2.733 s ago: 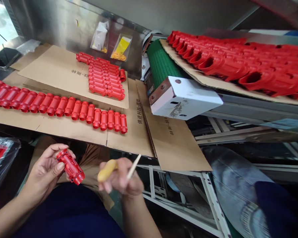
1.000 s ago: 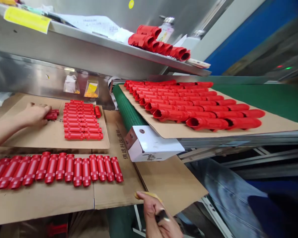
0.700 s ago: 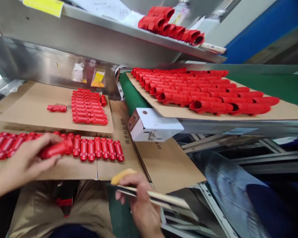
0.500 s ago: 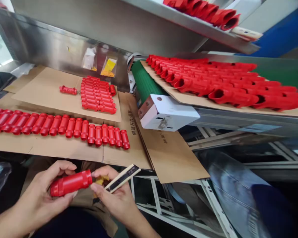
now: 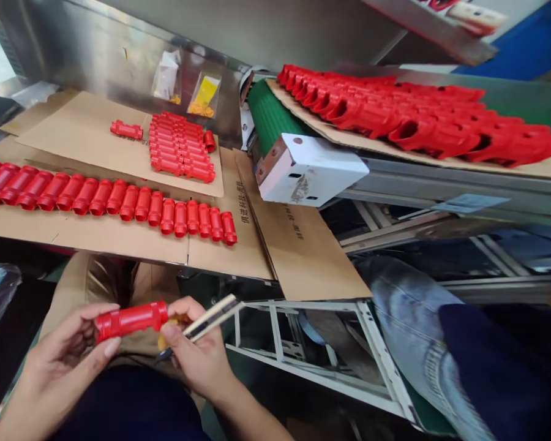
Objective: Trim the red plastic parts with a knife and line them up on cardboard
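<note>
My left hand (image 5: 55, 367) grips a red ribbed plastic tube (image 5: 135, 320) by its left end, thumb below and fingers behind it. The tube lies almost level above my lap. My right hand (image 5: 206, 358) is closed around a slim cream-and-black tool (image 5: 215, 317), whose cream end sticks up to the right. A dark tip points down to the left under that hand. Something yellow (image 5: 180, 321) shows by its fingers, too small to name. The right fingertips are at the tube's right end; whether they touch it is unclear.
Similar red tubes (image 5: 128, 202) stand in a row along the cardboard-covered table (image 5: 119, 237). Several more (image 5: 183, 147) lie grouped on a cardboard sheet (image 5: 87, 141). To the right, a green conveyor (image 5: 270, 116) carries many red pieces (image 5: 367, 110). A co-worker's jeans-clad leg (image 5: 413, 331) is at right.
The view has tipped, so the table and conveyor sit higher in the picture. The tube has turned slightly in my left hand, and both hands have shifted a little left.
</note>
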Available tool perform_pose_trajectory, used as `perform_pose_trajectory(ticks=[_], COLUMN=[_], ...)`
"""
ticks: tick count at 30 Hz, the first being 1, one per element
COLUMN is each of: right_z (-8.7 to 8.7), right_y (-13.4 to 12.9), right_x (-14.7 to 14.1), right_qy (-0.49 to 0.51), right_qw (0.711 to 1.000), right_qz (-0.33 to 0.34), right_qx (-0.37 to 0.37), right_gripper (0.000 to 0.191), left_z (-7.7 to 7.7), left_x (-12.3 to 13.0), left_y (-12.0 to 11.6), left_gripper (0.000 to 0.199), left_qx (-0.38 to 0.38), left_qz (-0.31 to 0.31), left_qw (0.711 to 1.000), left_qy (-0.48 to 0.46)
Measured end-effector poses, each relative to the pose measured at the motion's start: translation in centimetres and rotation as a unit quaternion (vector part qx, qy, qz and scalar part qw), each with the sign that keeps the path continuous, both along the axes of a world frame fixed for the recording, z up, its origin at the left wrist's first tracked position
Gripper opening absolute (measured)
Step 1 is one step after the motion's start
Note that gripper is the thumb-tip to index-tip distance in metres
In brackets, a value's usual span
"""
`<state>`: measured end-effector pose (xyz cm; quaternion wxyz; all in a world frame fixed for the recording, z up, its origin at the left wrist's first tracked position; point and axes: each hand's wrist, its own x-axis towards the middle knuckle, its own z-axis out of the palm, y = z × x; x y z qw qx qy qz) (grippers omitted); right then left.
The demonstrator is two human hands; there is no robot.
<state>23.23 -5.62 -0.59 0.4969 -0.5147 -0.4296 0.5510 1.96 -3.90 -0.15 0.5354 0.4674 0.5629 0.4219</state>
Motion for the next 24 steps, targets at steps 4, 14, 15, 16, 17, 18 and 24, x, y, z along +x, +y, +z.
perform_pose_trajectory(ticks=[4,14,15,16,17,18,24], right_z=[-1.4,-2.5,-2.6,-2.6,-2.6,-2.6,-2.1], right_y=[0.9,1.1,1.1,1.1,1.2,1.2,1.7], right_x=[-1.5,-1.6,-1.6,-1.5,-1.5,-1.4,-0.8], right_qy=[0.091,0.001,-0.001,-0.009,-0.028,-0.061,-0.256], right_qw=[0.989,0.999,0.999,0.999,0.999,0.997,0.959], right_qz=[0.004,-0.031,-0.029,-0.029,-0.031,-0.037,-0.045], right_qx=[-0.114,-0.035,-0.032,-0.027,-0.019,-0.005,0.110], right_gripper=[0.055,0.048,0.047,0.045,0.044,0.042,0.031], left_z=[0.1,-2.5,-2.5,-2.5,-2.5,-2.6,-2.9], left_x=[0.7,0.0,0.1,0.1,0.2,0.1,-0.1], left_y=[0.9,2.9,3.0,3.1,3.1,3.1,3.2], left_gripper=[0.034,0.049,0.049,0.048,0.046,0.042,0.025], left_qx=[-0.031,-0.131,-0.126,-0.122,-0.115,-0.103,0.051], left_qz=[0.043,0.020,0.021,0.020,0.018,0.014,-0.030], left_qw=[0.999,0.985,0.985,0.985,0.986,0.989,0.995], left_qy=[-0.009,-0.115,-0.120,-0.122,-0.118,-0.108,-0.076])
